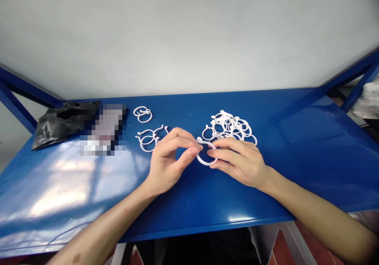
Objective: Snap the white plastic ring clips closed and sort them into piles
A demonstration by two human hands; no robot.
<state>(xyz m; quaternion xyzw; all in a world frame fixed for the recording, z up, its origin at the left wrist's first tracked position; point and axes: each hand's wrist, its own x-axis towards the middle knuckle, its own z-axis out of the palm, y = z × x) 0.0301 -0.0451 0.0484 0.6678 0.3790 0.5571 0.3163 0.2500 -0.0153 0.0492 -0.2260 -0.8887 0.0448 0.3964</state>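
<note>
One white plastic ring (pixel 206 163) with a small knob at its top left is held between my two hands, above the blue table. My left hand (pixel 173 158) pinches the ring near the knob with thumb and fingertips. On the opposite side, my right hand (pixel 241 160) grips the ring's right edge. Just beyond my right hand lies a pile of similar white rings (pixel 227 127). Partly hidden behind my left hand, several open-ended white rings (pixel 147 143) rest on the table, with a few more rings (pixel 143 114) farther back.
The blue table (pixel 189 217) has a raised frame at both sides and a pale wall (pixel 189 40) behind it. A black plastic bag (pixel 56 125) and a pixelated flat object (pixel 105 129) lie at the left. Clear plastic wrapping (pixel 367 101) shows at the far right.
</note>
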